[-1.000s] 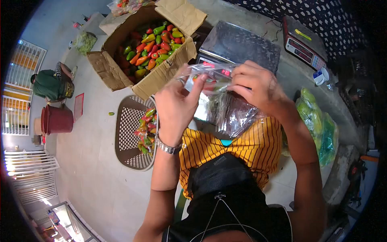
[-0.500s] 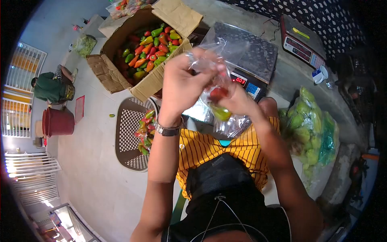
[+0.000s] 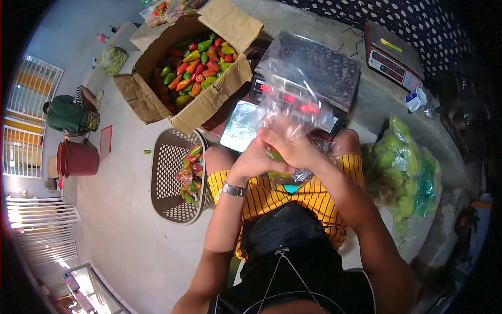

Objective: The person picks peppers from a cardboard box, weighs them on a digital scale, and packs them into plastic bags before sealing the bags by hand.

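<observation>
Both hands are together above my lap around a clear plastic bag [image 3: 293,99]. My left hand [image 3: 256,159] has its fingers wrapped round the lower part of the bag, where green peppers [image 3: 274,154] show through. My right hand [image 3: 295,149] presses on the same bag from the other side, its fingers closed on the plastic. The bag's loose upper part spreads in front of a digital scale [image 3: 319,68] with red digits. Left of my hands, a cardboard box [image 3: 209,99] holds red, green and orange peppers [image 3: 196,65]. Below it, a perforated basket [image 3: 167,172] holds bagged peppers [image 3: 191,175].
A second scale [image 3: 392,57] and a mug [image 3: 415,99] are on the ledge at the right. Bags of green produce [image 3: 400,172] lie beside my right arm. At the far left, a person [image 3: 68,114] sits near a red bucket [image 3: 77,158].
Both hands have come down toward my lap and closed together around the bag. The bag's upper part now stands loose above them, and peppers show low between my hands.
</observation>
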{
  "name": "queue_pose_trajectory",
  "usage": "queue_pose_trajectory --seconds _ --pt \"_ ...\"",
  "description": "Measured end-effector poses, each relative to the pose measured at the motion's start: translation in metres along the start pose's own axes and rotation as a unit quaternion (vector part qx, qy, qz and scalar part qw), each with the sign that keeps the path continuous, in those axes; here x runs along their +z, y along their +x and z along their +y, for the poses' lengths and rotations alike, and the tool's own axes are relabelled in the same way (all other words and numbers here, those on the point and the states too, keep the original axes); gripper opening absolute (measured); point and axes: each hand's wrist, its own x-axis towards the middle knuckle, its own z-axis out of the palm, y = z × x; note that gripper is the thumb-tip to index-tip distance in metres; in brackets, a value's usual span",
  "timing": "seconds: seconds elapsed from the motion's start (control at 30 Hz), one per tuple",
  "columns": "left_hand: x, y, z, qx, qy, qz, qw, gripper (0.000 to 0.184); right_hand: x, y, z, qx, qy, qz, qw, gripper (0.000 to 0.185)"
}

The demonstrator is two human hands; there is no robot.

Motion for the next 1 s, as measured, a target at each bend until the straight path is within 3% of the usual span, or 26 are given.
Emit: queue_pose_trajectory --seconds 0.07,0.17,0.2,0.33,0.4,0.53,0.6,0.67,0.73,0.8,0.83,0.87,1.0 --pt "0.005 0.003 -0.032 0.034 0.116 0.038 0.992 0.056 0.006 -0.006 0.005 0.051 0.022 -0.015 0.998 0.03" --pt "0.013 -0.002 -0.04 0.053 0.189 0.036 0.98 0.046 0.021 -0.013 0.003 0.012 0.038 0.057 0.998 0.026" --pt "0.011 -0.004 -0.046 0.069 0.214 0.017 0.974 0.044 0.014 -0.015 -0.002 0.119 0.121 0.013 0.985 0.027" --pt "0.017 -0.016 -0.063 0.075 0.245 0.041 0.966 0.034 0.02 -0.024 -0.001 0.036 0.042 0.003 0.998 0.027" --pt "0.022 -0.025 -0.054 0.082 0.146 0.024 0.986 0.029 0.022 -0.026 -0.016 0.01 0.061 -0.001 0.998 0.027" --pt "0.029 -0.034 -0.017 0.073 0.061 -0.015 0.995 0.021 -0.002 -0.036 -0.047 0.187 0.283 -0.033 0.94 0.025" --pt "0.017 -0.037 -0.007 0.089 0.073 -0.03 0.993 0.012 -0.028 -0.037 -0.037 0.195 0.357 0.012 0.913 0.023" --pt "0.005 -0.041 -0.004 0.137 0.051 -0.027 0.989 0.012 -0.057 -0.025 -0.034 0.087 0.42 0.041 0.902 0.025" --pt "0.008 -0.041 0.002 0.172 -0.005 -0.018 0.985 0.021 -0.067 -0.01 -0.02 0.165 0.449 0.11 0.871 0.027" --pt "0.015 -0.037 -0.014 0.127 -0.233 0.009 0.964 0.025 -0.084 0.002 0.015 0.191 0.492 0.146 0.837 0.032" --pt "0.017 -0.033 -0.02 0.1 -0.341 0.02 0.934 0.028 -0.092 0.012 0.028 0.159 0.443 0.208 0.857 0.03" --pt "0.017 -0.031 -0.021 0.097 -0.343 0.033 0.934 0.03 -0.097 0.02 0.038 0.127 0.393 0.27 0.87 0.029" --pt "-0.005 -0.041 -0.03 0.037 -0.241 0.009 0.97 0.029 -0.13 0.034 0.038 0.013 0.037 0.496 0.868 0.026"
